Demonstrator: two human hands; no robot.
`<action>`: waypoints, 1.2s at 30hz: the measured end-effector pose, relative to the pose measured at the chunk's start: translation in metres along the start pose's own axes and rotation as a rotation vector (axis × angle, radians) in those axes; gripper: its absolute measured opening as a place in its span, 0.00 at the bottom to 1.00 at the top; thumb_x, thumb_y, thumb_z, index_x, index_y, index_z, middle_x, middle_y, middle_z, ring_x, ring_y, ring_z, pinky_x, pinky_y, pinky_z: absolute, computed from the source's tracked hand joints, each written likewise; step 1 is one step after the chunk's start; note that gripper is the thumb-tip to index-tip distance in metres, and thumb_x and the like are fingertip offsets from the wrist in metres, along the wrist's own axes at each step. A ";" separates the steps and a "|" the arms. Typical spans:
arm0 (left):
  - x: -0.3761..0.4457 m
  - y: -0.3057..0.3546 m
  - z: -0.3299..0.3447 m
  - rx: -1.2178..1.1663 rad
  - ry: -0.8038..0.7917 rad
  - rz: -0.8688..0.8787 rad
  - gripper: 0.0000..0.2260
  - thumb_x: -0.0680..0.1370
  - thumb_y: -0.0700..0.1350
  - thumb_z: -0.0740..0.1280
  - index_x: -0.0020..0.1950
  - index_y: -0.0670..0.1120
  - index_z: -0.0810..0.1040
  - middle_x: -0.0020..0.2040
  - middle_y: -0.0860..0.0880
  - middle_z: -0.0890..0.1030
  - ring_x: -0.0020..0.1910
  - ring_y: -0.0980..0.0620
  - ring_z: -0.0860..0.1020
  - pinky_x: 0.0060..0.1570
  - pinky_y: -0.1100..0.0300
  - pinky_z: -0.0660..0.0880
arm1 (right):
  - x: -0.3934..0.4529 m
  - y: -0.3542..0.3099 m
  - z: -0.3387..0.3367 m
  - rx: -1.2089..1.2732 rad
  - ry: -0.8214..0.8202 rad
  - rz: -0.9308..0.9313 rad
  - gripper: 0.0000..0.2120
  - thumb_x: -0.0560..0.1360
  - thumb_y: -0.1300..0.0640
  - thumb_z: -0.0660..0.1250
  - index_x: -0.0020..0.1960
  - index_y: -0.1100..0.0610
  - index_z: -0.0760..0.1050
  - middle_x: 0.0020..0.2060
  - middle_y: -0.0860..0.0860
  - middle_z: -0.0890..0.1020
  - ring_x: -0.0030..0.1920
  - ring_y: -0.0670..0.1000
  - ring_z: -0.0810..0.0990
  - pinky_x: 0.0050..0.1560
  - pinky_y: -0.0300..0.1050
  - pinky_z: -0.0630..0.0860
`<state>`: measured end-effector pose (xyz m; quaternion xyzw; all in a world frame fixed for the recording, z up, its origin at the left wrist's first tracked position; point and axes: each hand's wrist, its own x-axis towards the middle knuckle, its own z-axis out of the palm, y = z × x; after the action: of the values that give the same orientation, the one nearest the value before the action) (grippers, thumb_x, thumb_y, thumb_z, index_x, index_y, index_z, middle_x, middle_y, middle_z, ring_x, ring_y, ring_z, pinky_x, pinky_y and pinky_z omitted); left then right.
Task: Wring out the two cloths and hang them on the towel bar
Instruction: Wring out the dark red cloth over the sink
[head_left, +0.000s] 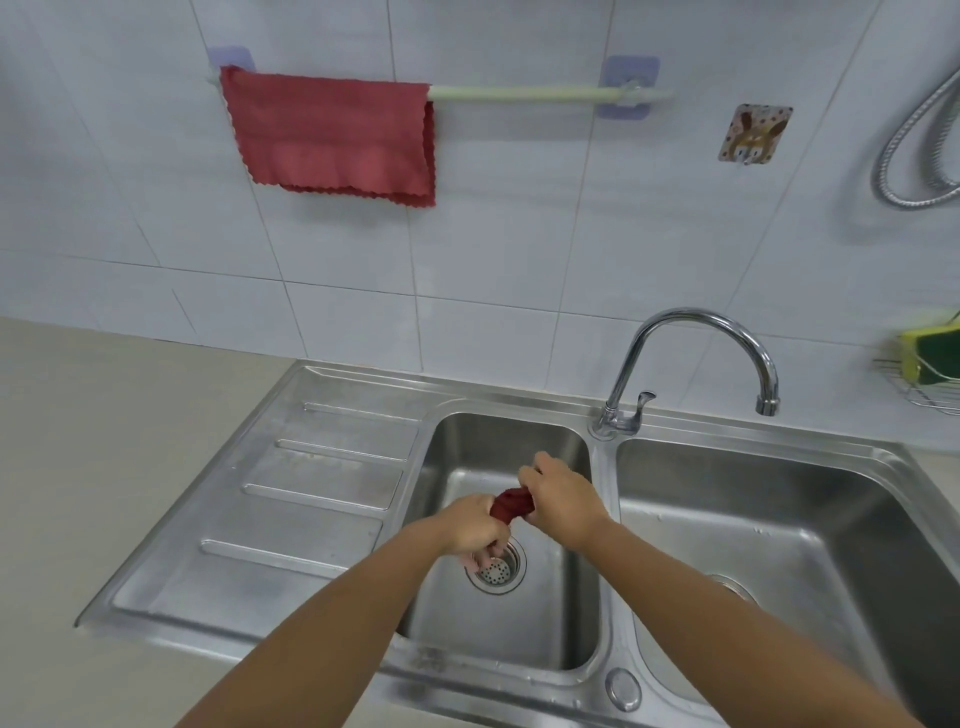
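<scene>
A red cloth (332, 132) hangs folded over the left part of the pale towel bar (524, 94) on the tiled wall. A second cloth (511, 504), dark red and bunched into a tight roll, is gripped at both ends over the left sink basin (498, 447). My left hand (475, 525) holds its lower end just above the drain strainer (497, 566). My right hand (563, 499) holds its upper end, a little higher and to the right. Most of this cloth is hidden inside my fists.
A chrome gooseneck tap (691, 353) rises between the two basins, spout over the right basin (779, 525). A ribbed draining board (291, 499) lies left of the sink. A wire rack with a yellow-green sponge (927, 353), a wall hook (756, 132) and a metal hose (919, 150) are at the right.
</scene>
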<state>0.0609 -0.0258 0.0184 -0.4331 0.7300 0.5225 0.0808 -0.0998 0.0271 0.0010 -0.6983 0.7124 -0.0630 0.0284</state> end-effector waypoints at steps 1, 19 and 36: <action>0.001 0.001 0.001 0.011 0.049 0.021 0.06 0.72 0.40 0.65 0.48 0.46 0.75 0.38 0.47 0.80 0.31 0.53 0.79 0.30 0.62 0.77 | 0.000 -0.003 0.001 0.060 0.030 0.052 0.08 0.72 0.58 0.68 0.48 0.57 0.71 0.48 0.53 0.72 0.44 0.54 0.73 0.35 0.46 0.70; -0.006 0.001 0.011 0.604 0.355 0.037 0.11 0.73 0.49 0.60 0.36 0.45 0.76 0.32 0.49 0.76 0.30 0.49 0.74 0.34 0.59 0.72 | -0.011 -0.012 -0.015 -0.226 -0.171 -0.036 0.14 0.78 0.46 0.58 0.39 0.53 0.70 0.34 0.51 0.75 0.33 0.55 0.72 0.35 0.45 0.70; 0.008 -0.014 0.012 0.645 0.297 0.043 0.14 0.74 0.53 0.65 0.54 0.47 0.76 0.44 0.49 0.81 0.42 0.48 0.79 0.44 0.55 0.77 | -0.011 -0.007 -0.012 0.073 -0.353 0.084 0.17 0.71 0.53 0.69 0.56 0.52 0.67 0.50 0.51 0.76 0.45 0.55 0.77 0.41 0.47 0.73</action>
<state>0.0622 -0.0210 -0.0008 -0.4411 0.8702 0.1978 0.0953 -0.0946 0.0384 0.0132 -0.6668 0.7221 0.0357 0.1810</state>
